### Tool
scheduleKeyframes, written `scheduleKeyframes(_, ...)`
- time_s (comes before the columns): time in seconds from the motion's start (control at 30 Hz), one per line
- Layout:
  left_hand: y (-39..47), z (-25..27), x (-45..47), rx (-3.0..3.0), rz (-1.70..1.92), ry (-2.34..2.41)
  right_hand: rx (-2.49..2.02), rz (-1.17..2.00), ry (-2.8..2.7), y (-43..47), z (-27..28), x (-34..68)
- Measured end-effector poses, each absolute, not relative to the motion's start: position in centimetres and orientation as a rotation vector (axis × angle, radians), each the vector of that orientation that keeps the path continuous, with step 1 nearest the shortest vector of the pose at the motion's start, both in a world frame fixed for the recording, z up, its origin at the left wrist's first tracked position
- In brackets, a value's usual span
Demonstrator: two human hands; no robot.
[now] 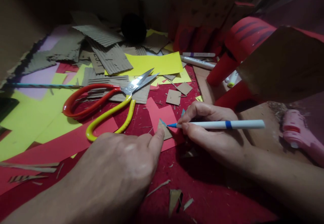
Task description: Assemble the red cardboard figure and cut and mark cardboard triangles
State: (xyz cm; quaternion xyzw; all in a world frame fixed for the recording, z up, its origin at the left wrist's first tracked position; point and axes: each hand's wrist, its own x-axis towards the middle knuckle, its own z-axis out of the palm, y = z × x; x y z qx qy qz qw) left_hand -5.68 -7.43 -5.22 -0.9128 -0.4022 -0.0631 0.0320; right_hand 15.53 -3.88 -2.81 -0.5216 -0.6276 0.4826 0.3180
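Observation:
My right hand (pixel 217 139) is closed around a white felt-tip pen (pixel 246 124) with a blue band. Its blue tip meets a small triangular piece of cardboard (pixel 167 134), whose upper corner has blue on it. The cardboard piece lies on red paper (pixel 167 113), and my left hand (pixel 124 159) pins it there with a fingertip, the other fingers curled mostly out of sight. Just beyond that hand rest scissors (pixel 111 110) with one red and one yellow handle, blades parted. Another bit of blue shows behind my right fingertips.
Corrugated cardboard scraps (pixel 111 58) and yellow paper (pixel 157 63) are heaped at the back. Two small cardboard squares (pixel 173 97) lie beyond the pen. Rightward stand a red paper construction (pixel 250 36) and a pink glue gun (pixel 298 129). Markers (pixel 198 62) lie behind.

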Motion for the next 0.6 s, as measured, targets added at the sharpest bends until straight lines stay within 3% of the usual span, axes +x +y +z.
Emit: scheduleKeyframes(0.6, -7.57, -5.11, -5.84, -2.766, -0.179, -1.148, -1.393, 1.296, -1.628, -3.73, -2.88, 15.43)
